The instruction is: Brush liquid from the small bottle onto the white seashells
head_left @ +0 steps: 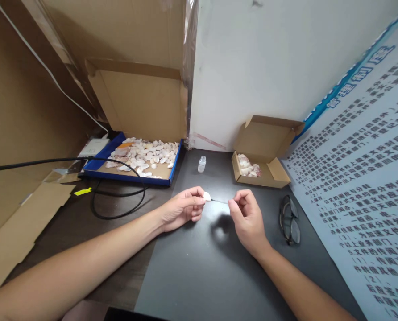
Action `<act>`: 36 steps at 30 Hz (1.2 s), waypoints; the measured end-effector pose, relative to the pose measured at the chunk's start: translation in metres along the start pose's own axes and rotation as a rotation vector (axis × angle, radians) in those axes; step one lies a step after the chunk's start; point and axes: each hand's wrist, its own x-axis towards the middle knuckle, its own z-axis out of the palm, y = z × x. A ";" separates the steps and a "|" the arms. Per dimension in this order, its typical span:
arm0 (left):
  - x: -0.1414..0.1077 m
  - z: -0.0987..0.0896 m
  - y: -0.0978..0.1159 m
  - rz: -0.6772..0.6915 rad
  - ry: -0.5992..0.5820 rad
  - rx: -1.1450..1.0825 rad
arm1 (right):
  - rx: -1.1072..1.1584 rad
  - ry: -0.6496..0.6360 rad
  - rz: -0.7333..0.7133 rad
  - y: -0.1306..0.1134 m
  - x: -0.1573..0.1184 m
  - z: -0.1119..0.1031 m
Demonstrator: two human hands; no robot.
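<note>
Over the dark mat, my left hand (187,205) is closed, pinching a small white seashell (207,196) between thumb and fingertips. My right hand (247,216) is closed too, with thumb and forefinger on a thin straight stick or strand (221,202). Its dark left end meets the shell or stops just beside it; I cannot tell which. Beyond the hands stands a small clear glass vial (202,164) with a pale label. A blue-edged cardboard box (170,180) at the back left holds many loose shells (152,154).
A smaller open cardboard box (272,178) with shells (248,166) sits at the back right. Glasses (290,220) lie right of my right hand. A black cable (118,194) loops at the left, near a yellow tag (82,191). A printed poster (362,133) borders the right side.
</note>
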 end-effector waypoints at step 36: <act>-0.002 0.004 0.003 -0.031 0.023 0.004 | -0.074 0.022 -0.106 -0.006 -0.002 0.002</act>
